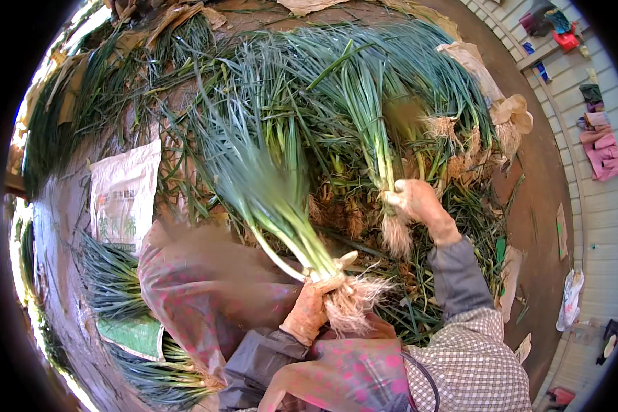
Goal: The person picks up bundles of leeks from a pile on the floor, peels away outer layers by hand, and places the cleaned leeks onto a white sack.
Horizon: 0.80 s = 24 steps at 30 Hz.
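Note:
My left hand (305, 313), low in the middle, is closed round the white stems of a thick bunch of green onions (296, 230). Their pale, tangled roots stick out to the right of my fist, and the long green leaves fan up and to the left, partly smeared. Further up and right, my right hand (420, 204) pinches a thinner clump of green onions (375, 141) just above its roots. The leaves of this clump reach away over a large heap of green onions (275, 75), whose roots show along its near side.
Left of my covered knee (206, 275) lies a printed pale sack (125, 192). Below it, more green onion bundles (117, 278) rest around a green sack (134, 336). Loose leaf scraps (419, 316) litter the ground near my right arm. A pale wall (584, 199) with hanging cloths runs along the right.

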{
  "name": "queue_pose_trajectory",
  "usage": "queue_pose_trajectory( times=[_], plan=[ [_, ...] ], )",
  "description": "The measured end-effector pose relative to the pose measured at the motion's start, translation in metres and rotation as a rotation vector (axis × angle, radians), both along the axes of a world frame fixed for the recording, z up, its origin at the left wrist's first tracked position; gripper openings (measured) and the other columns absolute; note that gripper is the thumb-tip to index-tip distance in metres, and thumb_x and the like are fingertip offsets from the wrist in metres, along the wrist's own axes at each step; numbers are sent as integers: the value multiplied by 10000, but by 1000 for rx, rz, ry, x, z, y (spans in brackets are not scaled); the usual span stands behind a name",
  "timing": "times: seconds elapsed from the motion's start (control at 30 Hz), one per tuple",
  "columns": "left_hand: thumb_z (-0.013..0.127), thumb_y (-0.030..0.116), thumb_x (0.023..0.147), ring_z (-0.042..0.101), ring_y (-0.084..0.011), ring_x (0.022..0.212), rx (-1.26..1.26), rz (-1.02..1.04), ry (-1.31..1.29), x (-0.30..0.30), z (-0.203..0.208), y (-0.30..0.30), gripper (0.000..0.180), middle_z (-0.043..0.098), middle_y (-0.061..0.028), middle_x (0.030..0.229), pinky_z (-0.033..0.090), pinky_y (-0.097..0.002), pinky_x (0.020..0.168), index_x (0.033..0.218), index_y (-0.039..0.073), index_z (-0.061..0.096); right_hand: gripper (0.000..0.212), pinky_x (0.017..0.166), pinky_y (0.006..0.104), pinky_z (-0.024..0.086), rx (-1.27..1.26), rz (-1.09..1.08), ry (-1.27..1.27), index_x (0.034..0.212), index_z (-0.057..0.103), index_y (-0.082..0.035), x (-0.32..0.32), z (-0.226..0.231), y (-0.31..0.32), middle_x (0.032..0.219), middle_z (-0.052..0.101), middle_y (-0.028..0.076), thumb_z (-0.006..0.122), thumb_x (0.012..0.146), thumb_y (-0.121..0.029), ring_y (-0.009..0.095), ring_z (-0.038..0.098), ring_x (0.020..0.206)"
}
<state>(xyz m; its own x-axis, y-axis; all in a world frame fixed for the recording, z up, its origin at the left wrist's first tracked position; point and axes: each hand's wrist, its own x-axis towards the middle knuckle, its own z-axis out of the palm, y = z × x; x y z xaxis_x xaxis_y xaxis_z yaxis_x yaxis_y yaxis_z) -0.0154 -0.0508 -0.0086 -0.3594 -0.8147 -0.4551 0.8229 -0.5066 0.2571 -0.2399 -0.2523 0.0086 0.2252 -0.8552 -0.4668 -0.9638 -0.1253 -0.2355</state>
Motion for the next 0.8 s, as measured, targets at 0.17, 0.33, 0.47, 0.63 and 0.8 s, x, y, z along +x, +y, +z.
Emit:
queue_pose_trajectory(
  times=[0.17,0.33,0.47,0.63,0.8],
  plan=[
    [599,37,834,652,-235,717,145,-70,-3,-31,-15,-15,282,645,-129,840,568,-364,671,1108,3,544,406,537,281,464,246,-92,-538,983,698,-102,28,3,70,718,635,18,609,872,-482,106,544,579],
    [570,54,850,649,-218,702,119,-31,47,-29,-16,-7,205,643,-130,810,563,-331,637,1039,-22,563,700,1003,351,412,401,-509,-1172,1363,427,-28,6,-44,56,1260,543,150,356,944,-584,207,510,1161],
    [561,65,834,634,-199,700,102,-10,-28,-21,-16,0,242,625,-120,850,555,-320,646,1059,-23,544,620,823,308,466,376,-673,-1218,1251,552,-8,84,-26,27,1078,634,130,468,929,-531,161,584,854],
    [569,52,823,633,-211,729,77,90,-67,-18,-25,7,322,618,-125,878,553,-330,683,1133,-16,510,409,593,211,427,317,-632,-1288,1051,662,10,84,-54,9,899,699,86,498,964,-354,107,602,679],
    [557,41,822,635,-228,720,126,112,32,-17,-23,6,324,620,-134,857,561,-355,677,1137,-19,517,340,527,213,455,93,-891,-1404,965,663,36,85,-47,41,823,693,91,527,964,-276,110,596,600]
  ],
)
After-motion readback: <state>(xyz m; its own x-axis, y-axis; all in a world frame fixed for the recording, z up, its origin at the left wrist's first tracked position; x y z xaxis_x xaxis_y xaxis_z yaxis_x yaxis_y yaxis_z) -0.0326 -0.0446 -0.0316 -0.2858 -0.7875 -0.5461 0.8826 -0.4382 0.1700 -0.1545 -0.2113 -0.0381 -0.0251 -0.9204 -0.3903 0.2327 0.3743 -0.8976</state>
